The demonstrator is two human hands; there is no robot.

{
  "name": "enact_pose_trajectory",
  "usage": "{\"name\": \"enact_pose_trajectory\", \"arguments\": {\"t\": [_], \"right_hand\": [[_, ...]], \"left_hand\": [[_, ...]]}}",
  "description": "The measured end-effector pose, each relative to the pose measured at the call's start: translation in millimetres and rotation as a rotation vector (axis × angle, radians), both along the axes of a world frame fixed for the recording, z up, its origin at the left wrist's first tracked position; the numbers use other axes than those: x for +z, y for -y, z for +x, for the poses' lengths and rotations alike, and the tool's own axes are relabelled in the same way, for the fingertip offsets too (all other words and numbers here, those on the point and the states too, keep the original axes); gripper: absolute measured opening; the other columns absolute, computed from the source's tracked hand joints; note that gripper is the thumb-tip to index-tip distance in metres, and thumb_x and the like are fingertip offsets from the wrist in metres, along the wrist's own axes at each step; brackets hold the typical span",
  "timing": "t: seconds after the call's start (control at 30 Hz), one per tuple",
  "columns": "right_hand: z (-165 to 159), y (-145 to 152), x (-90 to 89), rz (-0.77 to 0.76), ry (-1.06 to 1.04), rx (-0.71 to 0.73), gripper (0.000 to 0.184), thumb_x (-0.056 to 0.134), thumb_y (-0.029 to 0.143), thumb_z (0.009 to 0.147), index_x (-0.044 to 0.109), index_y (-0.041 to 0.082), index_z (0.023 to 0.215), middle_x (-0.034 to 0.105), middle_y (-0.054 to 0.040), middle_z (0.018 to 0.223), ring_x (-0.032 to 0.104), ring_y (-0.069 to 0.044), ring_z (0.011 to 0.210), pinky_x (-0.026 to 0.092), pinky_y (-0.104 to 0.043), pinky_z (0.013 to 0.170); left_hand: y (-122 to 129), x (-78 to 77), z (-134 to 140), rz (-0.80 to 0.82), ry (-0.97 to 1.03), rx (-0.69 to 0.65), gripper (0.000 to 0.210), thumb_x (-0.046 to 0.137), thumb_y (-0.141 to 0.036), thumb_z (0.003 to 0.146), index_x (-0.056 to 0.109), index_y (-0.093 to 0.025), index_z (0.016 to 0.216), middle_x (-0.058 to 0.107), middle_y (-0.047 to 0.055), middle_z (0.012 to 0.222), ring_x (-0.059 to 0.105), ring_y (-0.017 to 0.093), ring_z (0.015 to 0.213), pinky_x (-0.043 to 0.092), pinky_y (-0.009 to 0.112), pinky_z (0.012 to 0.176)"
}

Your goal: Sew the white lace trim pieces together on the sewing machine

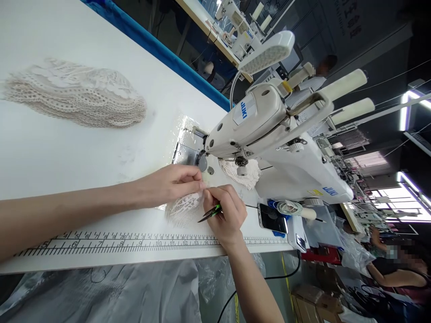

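Just in front of the sewing machine's needle area, my left hand (180,181) pinches the edge of a small white lace piece (186,207). Close against its fingertips, my right hand (226,213) is closed with thumb and forefinger at the same edge. Tucked in the right palm is a pair of thread snips (209,213), dark and pointed, with green on the handle. The lace hangs below the fingers, its top partly hidden by them. The white sewing machine (249,112) stands just beyond, its presser foot near the left fingertips.
A layered pile of cream lace pieces (77,94) lies on the white table at left. Another lace piece (242,172) rests under the machine arm. A printed ruler (134,243) runs along the near edge. A phone (272,219) and coiled cord (288,207) lie at right.
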State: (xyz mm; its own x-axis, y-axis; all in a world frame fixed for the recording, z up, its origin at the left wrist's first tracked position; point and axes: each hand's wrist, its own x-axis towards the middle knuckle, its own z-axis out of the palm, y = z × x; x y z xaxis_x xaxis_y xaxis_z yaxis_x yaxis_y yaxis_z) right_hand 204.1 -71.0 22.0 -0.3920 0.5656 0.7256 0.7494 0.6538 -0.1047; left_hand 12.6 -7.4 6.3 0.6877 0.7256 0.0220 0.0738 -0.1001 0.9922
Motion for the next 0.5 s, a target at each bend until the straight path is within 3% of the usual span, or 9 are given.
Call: {"name": "enact_pose_trajectory", "arguments": {"t": [0.1,0.27,0.37,0.5], "right_hand": [[0,-1,-2.4,0.004,0.012,0.002,0.016,0.06,0.008,0.098,0.059,0.024,0.099,0.064,-0.0004,0.073,0.056,-0.013,0.061,0.044,-0.025,0.053],[-2,0,-4.8,0.062,0.042,0.046,0.017,0.062,0.004,0.094,0.06,0.021,0.095,0.061,0.0009,0.069,0.054,-0.012,0.057,0.043,-0.025,0.051],[-3,4,2.9,0.129,0.149,0.112,0.019,0.062,0.001,0.091,0.063,0.018,0.096,0.061,0.0001,0.067,0.055,-0.013,0.057,0.045,-0.026,0.052],[1,4,18.9,0.268,0.157,0.1,0.016,0.065,0.001,0.09,0.067,0.015,0.098,0.06,0.0003,0.064,0.054,-0.012,0.055,0.046,-0.026,0.051]], "left_hand": [[-1,-1.3,1,-0.015,0.049,-0.065,0.041,0.051,-0.057,0.097,0.062,-0.02,0.084,0.053,-0.002,0.068,0.04,0.012,0.059,0.029,0.027,0.055],[1,-0.3,4,0.037,0.002,0.001,0.038,0.051,-0.053,0.094,0.055,-0.021,0.075,0.049,-0.003,0.064,0.035,0.011,0.055,0.027,0.027,0.052],[2,0.9,5,0.072,-0.014,0.034,0.036,0.05,-0.051,0.093,0.05,-0.021,0.072,0.045,-0.003,0.064,0.038,0.012,0.058,0.03,0.027,0.054],[-2,-0.8,4,0.018,0.001,0.092,0.036,0.049,-0.055,0.093,0.053,-0.022,0.078,0.041,-0.005,0.062,0.037,0.012,0.056,0.029,0.027,0.052]]}}
